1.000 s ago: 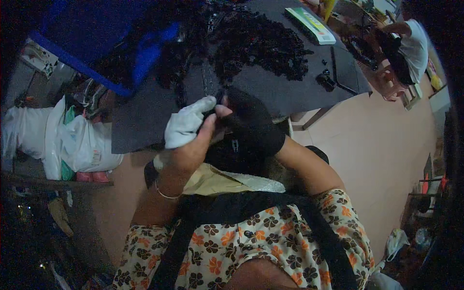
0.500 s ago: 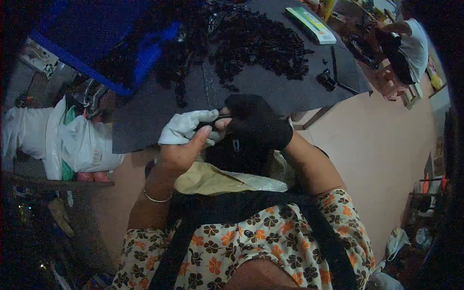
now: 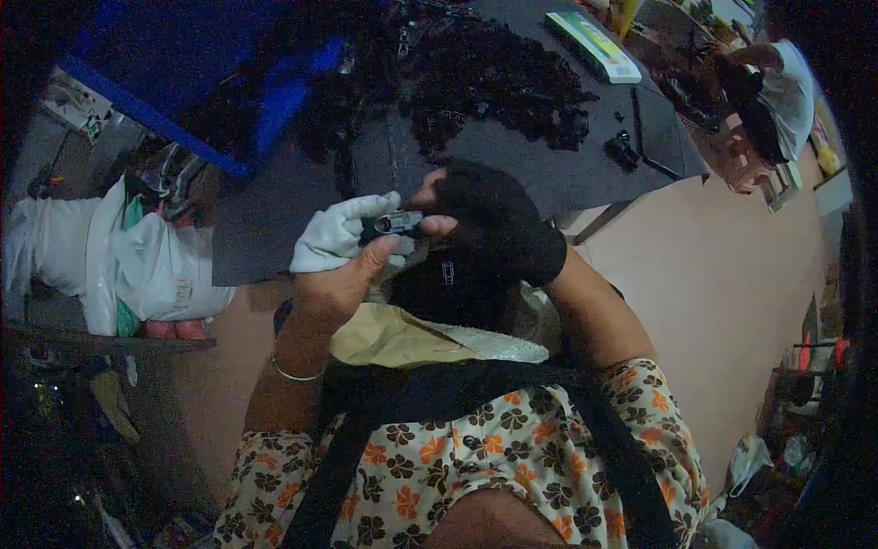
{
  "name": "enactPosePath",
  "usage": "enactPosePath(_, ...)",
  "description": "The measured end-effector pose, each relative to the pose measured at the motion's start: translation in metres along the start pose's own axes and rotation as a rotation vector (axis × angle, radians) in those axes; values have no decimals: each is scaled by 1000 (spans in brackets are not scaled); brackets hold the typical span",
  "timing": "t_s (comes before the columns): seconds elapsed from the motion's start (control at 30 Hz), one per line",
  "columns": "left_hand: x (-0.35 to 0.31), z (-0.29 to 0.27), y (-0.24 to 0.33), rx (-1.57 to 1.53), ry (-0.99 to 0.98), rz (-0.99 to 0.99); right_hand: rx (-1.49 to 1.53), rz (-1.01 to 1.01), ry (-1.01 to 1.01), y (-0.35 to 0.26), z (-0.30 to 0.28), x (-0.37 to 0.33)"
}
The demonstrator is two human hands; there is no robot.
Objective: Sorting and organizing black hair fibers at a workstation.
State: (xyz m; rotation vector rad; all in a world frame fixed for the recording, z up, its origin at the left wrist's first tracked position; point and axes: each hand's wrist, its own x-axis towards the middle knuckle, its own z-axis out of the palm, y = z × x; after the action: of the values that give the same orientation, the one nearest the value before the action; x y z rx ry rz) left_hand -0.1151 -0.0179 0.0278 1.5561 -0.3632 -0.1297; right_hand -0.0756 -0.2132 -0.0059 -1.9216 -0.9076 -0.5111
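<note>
A small black part [image 3: 400,222] with a grey, slotted face is held up just off the table's near edge. My left hand [image 3: 338,242], in a white glove with the thumb bare, is closed on it between thumb and fingers. My right hand [image 3: 498,224], in a black glove with bare fingertips, is at the part's right end. Its thumb tip is against or very close to that end, while the index finger stands apart above it. The right hand's other fingers are hidden by the dark glove. Beyond my hands, a heap of small black parts [image 3: 512,87] covers the dark grey table [image 3: 265,229].
A blue bin [image 3: 146,114] tilts onto the table at the far left. A white-and-green box [image 3: 594,48] lies at the far right, near a loose black piece [image 3: 624,151]. White plastic bags [image 3: 155,265] stand at left. Another person [image 3: 786,96] works at far right.
The part has turned so that its grey slotted face shows. My right index finger has lifted away from it, and the right hand has shifted slightly right.
</note>
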Motion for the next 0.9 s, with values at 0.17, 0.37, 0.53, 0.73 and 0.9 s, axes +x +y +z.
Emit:
enactPosePath(0.17, -1, -2, -5, 50, 53, 85, -140, -76, -171, -10, -6, -2)
enactPosePath(0.37, 9, 11, -24, 312, 96, 339, -129, -121, -128, -15, 9, -8)
enactPosePath(0.53, 8, 17, -18, 264, 73, 356, -143, 133, -270, -22, 19, -2)
enactPosePath(0.73, 8, -1, -26, 335, 110, 346, 373, 422, 101, -12, 25, -4)
enactPosePath(0.9, 2, -13, -7, -219, 138, -121, -53, 67, -154, -15, 4, 0)
